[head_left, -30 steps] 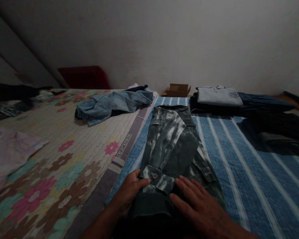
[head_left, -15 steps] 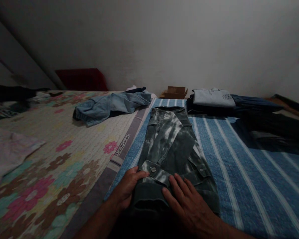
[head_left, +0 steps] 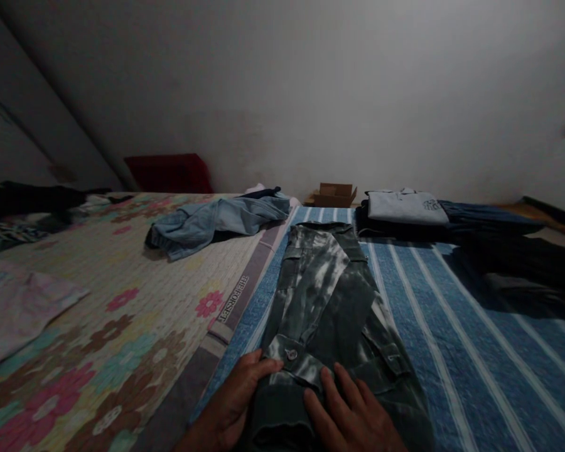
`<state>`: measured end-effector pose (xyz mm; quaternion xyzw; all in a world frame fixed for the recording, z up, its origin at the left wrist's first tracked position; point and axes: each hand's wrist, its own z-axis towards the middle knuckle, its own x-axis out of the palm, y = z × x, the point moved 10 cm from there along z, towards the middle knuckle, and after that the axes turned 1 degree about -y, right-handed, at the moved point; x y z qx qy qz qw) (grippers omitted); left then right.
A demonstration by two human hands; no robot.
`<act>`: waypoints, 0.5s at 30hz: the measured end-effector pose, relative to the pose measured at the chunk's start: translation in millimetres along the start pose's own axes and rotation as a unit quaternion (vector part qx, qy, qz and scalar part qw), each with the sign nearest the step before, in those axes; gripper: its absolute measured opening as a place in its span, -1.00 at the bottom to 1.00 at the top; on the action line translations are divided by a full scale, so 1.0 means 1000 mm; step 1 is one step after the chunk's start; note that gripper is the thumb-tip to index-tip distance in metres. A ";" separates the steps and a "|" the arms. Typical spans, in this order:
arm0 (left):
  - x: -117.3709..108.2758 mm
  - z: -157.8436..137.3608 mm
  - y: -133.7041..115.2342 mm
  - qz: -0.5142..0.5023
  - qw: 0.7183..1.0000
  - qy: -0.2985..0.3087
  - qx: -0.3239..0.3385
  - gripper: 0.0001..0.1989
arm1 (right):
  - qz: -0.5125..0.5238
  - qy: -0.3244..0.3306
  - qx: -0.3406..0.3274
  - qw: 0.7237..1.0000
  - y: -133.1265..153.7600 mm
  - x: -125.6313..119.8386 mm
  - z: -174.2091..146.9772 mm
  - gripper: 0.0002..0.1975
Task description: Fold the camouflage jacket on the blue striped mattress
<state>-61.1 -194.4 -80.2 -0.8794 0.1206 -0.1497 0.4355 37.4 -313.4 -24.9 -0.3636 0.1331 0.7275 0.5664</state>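
Observation:
Dark grey-green tie-dye cargo trousers (head_left: pixel 320 295) lie folded lengthwise in front of me, their waistband at the far end. A button on a flap shows near my hands. At the near left edge, my left hand (head_left: pixel 235 395) grips the trousers, one digit on top of the cloth by the button and the others partly hidden at the side. My right hand (head_left: pixel 348 408) lies palm down on the near part of the trousers, its fingers spread a little and stretched over the fabric. The lower picture edge cuts off both hands.
A blue striped sheet (head_left: pixel 433 333) lies under the trousers, beside a floral bedcover (head_left: pixel 169 307). Light blue jeans (head_left: pixel 216 220) lie crumpled on the left, a pale pink garment (head_left: pixel 23 301) nearer. Folded clothes (head_left: pixel 407 208) stack at the back right, near a cardboard box (head_left: pixel 336 194).
The view has tilted up, so the bed and clothes sit lower in the picture. Both hands stay at about the same places on the trousers.

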 end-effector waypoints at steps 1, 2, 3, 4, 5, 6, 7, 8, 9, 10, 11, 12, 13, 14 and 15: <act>-0.004 0.001 -0.003 0.032 0.999 0.005 0.007 -0.60 | 0.009 0.012 -0.008 1.000 -0.001 0.004 0.000 -0.66; -0.011 0.003 -0.008 0.081 0.996 -0.002 0.021 -0.55 | 0.020 0.023 -0.017 0.999 -0.001 0.007 0.001 -0.66; -0.022 0.005 -0.018 0.146 0.988 -0.025 0.043 -0.51 | 0.030 0.030 -0.030 0.999 -0.001 0.010 0.001 -0.66; -0.037 0.005 -0.034 0.223 0.969 -0.075 0.076 -0.47 | 0.037 0.036 -0.037 0.998 -0.001 0.012 0.002 -0.66; -0.053 0.004 -0.054 0.295 0.938 -0.140 0.114 -0.45 | 0.042 0.041 -0.039 0.998 -0.001 0.015 0.003 -0.66; -0.064 0.000 -0.077 0.344 0.904 -0.199 0.158 -0.47 | 0.044 0.044 -0.039 0.997 -0.002 0.017 0.005 -0.67; -0.067 -0.002 -0.096 0.373 0.879 -0.230 0.189 -0.50 | 0.045 0.048 -0.038 0.997 -0.003 0.019 0.006 -0.67; -0.064 -0.002 -0.112 0.388 0.865 -0.235 0.214 -0.55 | 0.043 0.048 -0.034 0.997 -0.004 0.020 0.007 -0.67; -0.051 0.001 -0.125 0.394 0.861 -0.209 0.245 -0.60 | 0.041 0.049 -0.031 0.998 -0.004 0.022 0.008 -0.68; -0.030 0.006 -0.136 0.403 0.858 -0.162 0.275 -0.64 | 0.040 0.047 -0.032 0.998 -0.004 0.023 0.008 -0.68; -0.005 0.011 -0.146 0.414 0.847 -0.118 0.313 -0.66 | 0.039 0.043 -0.034 0.998 -0.003 0.024 0.009 -0.68; 0.024 0.017 -0.153 0.428 0.830 -0.063 0.352 -0.69 | 0.038 0.038 -0.034 0.998 -0.002 0.025 0.010 -0.68; 0.054 0.024 -0.157 0.436 0.811 -0.004 0.390 -0.73 | 0.036 0.036 -0.027 0.998 -0.003 0.025 0.012 -0.68; 0.085 0.032 -0.156 0.443 0.787 0.064 0.424 -0.73 | 0.034 0.039 -0.016 0.999 -0.004 0.025 0.013 -0.69; 0.112 0.041 -0.153 0.451 0.760 0.125 0.451 -0.71 | 0.033 0.047 0.000 0.998 -0.007 0.025 0.015 -0.70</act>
